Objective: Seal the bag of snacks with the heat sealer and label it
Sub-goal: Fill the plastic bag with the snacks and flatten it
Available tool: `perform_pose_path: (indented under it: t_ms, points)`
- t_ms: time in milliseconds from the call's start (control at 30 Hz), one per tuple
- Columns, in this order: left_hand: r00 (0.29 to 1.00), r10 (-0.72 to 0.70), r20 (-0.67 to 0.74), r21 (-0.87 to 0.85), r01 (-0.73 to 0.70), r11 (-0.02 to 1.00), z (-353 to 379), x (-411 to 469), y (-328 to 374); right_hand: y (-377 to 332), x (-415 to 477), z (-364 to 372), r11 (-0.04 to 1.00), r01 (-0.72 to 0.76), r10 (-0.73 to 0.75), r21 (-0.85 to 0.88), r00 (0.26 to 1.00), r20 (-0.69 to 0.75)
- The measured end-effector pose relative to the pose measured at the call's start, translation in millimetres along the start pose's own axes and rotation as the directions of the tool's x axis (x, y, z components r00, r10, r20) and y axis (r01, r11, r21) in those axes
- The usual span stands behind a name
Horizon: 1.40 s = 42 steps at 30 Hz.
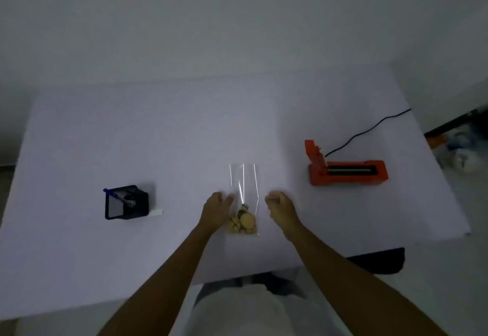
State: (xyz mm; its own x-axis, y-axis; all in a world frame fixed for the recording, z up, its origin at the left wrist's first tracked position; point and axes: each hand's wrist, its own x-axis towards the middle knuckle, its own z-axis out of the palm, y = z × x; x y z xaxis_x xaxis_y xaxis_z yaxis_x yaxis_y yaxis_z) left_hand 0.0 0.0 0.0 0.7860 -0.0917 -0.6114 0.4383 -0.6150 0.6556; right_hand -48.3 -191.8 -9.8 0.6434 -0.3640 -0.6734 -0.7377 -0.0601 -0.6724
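Observation:
A clear plastic bag (pixel 243 190) lies flat on the white table (pixel 158 137), its open end pointing away from me. Pale round snacks (pixel 244 223) fill its near end. My left hand (pixel 216 210) rests at the bag's left edge, fingers curled and slightly apart, touching or nearly touching the plastic. My right hand (pixel 280 209) sits just right of the bag with fingers loosely curled, holding nothing. An orange heat sealer (pixel 346 170) stands to the right with its arm raised at the left end.
A black cord (pixel 369 131) runs from the sealer to the table's back right edge. A black holder (pixel 126 202) with a blue pen (pixel 112 193) stands at the left, a small white label (pixel 156 213) beside it. Clutter lies on the floor at far right.

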Motion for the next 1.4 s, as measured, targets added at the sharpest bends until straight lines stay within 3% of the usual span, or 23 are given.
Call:
perform_pose_path:
  t_ms: [67,200,367,600,767,933,1100,1233,1300,1400]
  points:
    - [1.000,-0.008,0.013,0.023,0.008,1.000,1,-1,-1,-3,-2,3,0.996,-0.086,0.084,0.019,0.994,0.075]
    - [0.996,0.000,0.084,-0.026,0.002,1.000,1,-8,-11,2,-18,12,0.997,-0.075,0.075,-0.007,0.982,0.176]
    - [0.992,0.093,0.081,-0.069,-0.087,0.994,-7,-19,-20,13,-35,18,0.992,0.127,-0.126,-0.010,0.988,0.086]
    - [0.932,0.361,-0.003,-0.081,-0.360,0.929,-25,-35,-31,13,-62,8,0.909,0.400,-0.405,-0.117,0.914,-0.021]
    - [0.912,0.402,0.085,-0.151,-0.386,0.910,-28,-46,-29,14,-78,16,0.905,0.424,-0.424,-0.022,0.900,-0.103]
    - [0.877,0.479,-0.030,-0.119,-0.479,0.870,-28,-42,-30,14,-84,17,0.884,0.467,-0.459,0.022,0.876,-0.146]
    - [0.808,0.586,-0.055,-0.034,-0.588,0.808,-28,-39,-26,9,-76,7,0.896,0.430,-0.414,0.106,0.899,-0.144]
    - [0.775,0.624,-0.102,0.053,-0.622,0.781,-26,-35,-25,6,-60,-8,0.882,0.470,-0.464,0.029,0.878,-0.119]
    - [0.778,0.622,-0.088,0.045,-0.620,0.783,-24,-33,-24,7,-51,-11,0.876,0.482,-0.481,-0.014,0.872,-0.092]
    - [0.841,0.539,-0.042,-0.003,-0.540,0.842,-17,-25,-26,11,-40,-10,0.892,0.452,-0.452,-0.011,0.891,-0.037]
